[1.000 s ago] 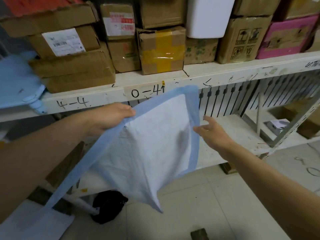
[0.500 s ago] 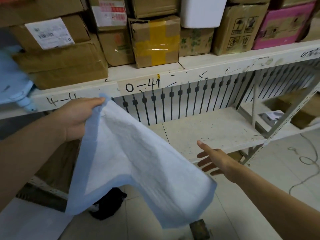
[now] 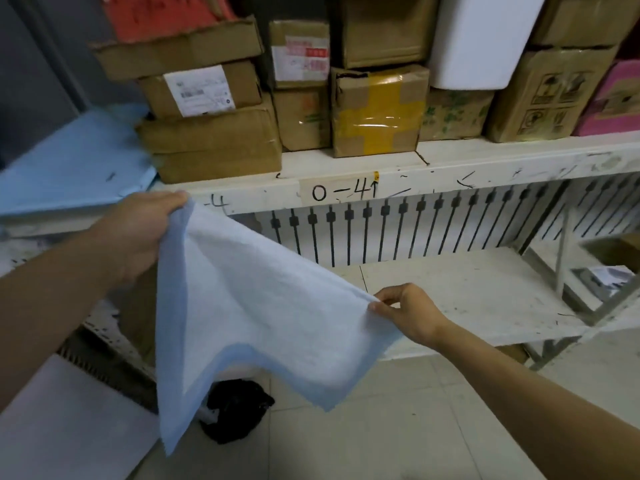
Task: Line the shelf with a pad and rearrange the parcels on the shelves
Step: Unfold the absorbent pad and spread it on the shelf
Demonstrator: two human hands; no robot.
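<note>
A white pad with a light blue border hangs in the air in front of the shelving. My left hand grips its upper left corner at the height of the upper shelf edge. My right hand pinches its right edge lower down, over the lower shelf, a bare white board speckled with marks. The pad sags between my hands and its lower corners droop toward the floor. On the upper shelf stand several cardboard parcels, among them one with yellow tape.
A white box and a pink box sit among the parcels at the right. Another blue pad lies on the shelf to the left. A black bag lies on the tiled floor. A slanted metal brace stands at the lower shelf's right end.
My right hand, empty and open half a second ago, has come up and taken the pad's right edge. The left hand keeps its corner, and the pad is now stretched between both.
</note>
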